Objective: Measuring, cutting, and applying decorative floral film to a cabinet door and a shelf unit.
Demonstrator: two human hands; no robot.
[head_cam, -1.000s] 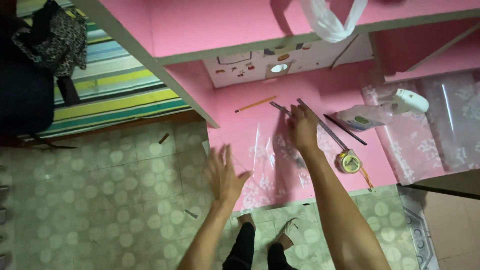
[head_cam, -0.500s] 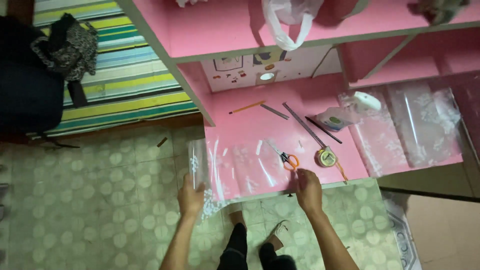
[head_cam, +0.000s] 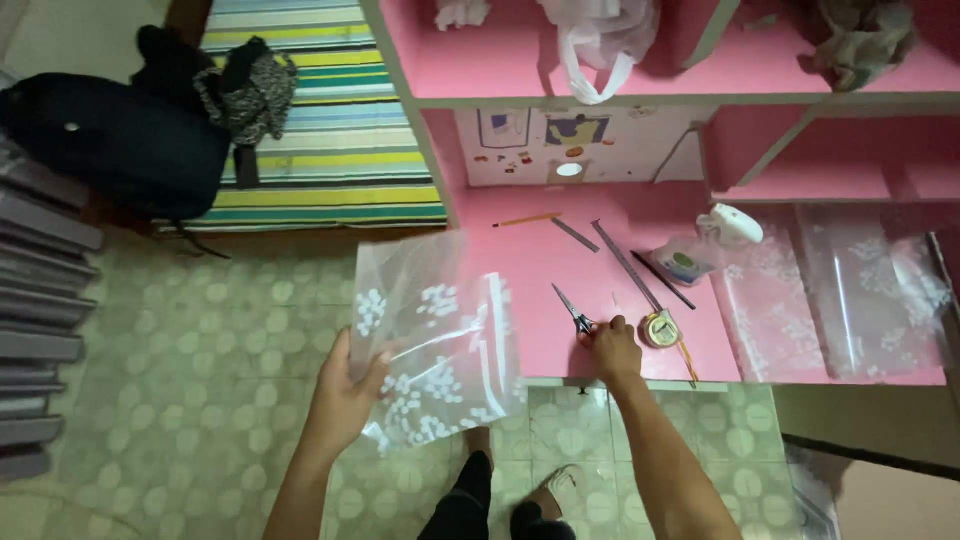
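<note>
Pink bench [head_cam: 530, 260] above tiled floor: the left hand [head_cam: 345, 395] pinches a clear plastic sheet [head_cam: 435, 335] lifted off its near left edge, uncut; the right hand [head_cam: 612, 345] closes on scissors [head_cam: 573, 312] lying there.

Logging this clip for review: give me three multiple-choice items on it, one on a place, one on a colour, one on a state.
1. Where do the scissors lie?
A. on the pink desk
B. on the tiled floor
C. on the striped rug

2. What colour is the pencil?
A. blue
B. orange
C. white

3. How is the clear sheet held?
A. flat on the desk
B. rolled in both hands
C. lifted off the desk by the left hand

Answers:
1 A, they rest on the desk by the right hand.
2 B, it shows orange on the pink.
3 C, the left hand grips its lower left edge while it hangs over the floor.
</note>
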